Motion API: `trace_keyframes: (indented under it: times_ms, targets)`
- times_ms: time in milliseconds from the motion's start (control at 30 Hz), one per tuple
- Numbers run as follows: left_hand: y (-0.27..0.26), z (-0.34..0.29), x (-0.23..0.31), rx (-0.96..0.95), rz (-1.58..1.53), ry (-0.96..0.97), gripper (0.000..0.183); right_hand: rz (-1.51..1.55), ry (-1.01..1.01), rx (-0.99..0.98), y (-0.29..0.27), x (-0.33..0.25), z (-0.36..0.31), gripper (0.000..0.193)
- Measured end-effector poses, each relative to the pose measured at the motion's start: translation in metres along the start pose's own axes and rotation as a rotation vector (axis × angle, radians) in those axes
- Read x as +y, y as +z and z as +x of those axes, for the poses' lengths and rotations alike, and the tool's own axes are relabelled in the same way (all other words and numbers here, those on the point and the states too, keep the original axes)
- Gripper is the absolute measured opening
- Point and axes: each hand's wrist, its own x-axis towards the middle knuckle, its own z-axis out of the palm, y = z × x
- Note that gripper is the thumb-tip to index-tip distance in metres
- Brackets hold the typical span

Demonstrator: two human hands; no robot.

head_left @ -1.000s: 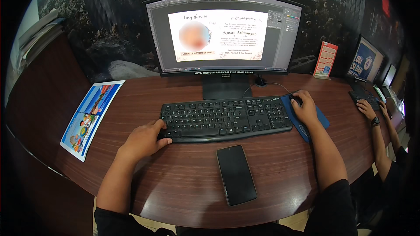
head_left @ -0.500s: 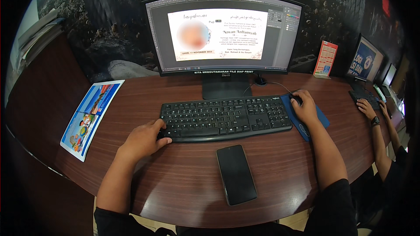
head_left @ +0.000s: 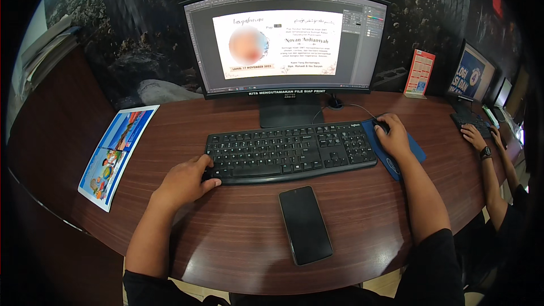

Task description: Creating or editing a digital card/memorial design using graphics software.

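My left hand (head_left: 184,184) rests at the left end of a black keyboard (head_left: 266,164), its fingertips on the corner keys and its thumb apart, along the front edge. On the other side, my right hand (head_left: 395,139) is wrapped over a dark corded mouse (head_left: 383,127), which it mostly covers. Under the mouse lies a blue mouse pad (head_left: 417,150). Behind the keyboard stands a curved monitor (head_left: 272,85) displaying a white card layout with a blurred round picture in a design program. A black phone (head_left: 306,226) lies screen up in front of the keyboard, touched by neither hand.
A glossy colour print (head_left: 116,156) lies on the brown wooden desk (head_left: 226,249) at the left. Stacked papers (head_left: 51,59) sit beyond the partition. An orange desk calendar (head_left: 419,73) stands right of the monitor. Further right, another person's hands (head_left: 472,136) are at a second keyboard.
The whole view has shifted very slightly. Both hands keep their places on the keyboard and the mouse, and the screen layout looks the same.
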Motion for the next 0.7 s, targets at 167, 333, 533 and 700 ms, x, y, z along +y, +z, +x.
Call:
trace_keyframes:
  times_ms: [167, 333, 533, 700]
  targets:
    - [-0.003, 0.001, 0.005, -0.021, 0.011, -0.029, 0.05, -0.04, 0.045, -0.063, -0.01, -0.006, -0.001, 0.041]
    - [-0.001, 0.002, 0.003, -0.042, 0.031, -0.079, 0.057, -0.145, -0.152, -0.372, -0.039, -0.016, 0.0, 0.075]
    - [0.0, 0.0, -0.001, -0.038, 0.04, -0.07, 0.06, -0.118, -0.196, -0.429, -0.044, -0.035, -0.004, 0.072]
    - [-0.003, 0.003, 0.004, -0.049, 0.036, -0.069, 0.061, -0.145, -0.119, -0.088, -0.011, -0.002, -0.003, 0.054]
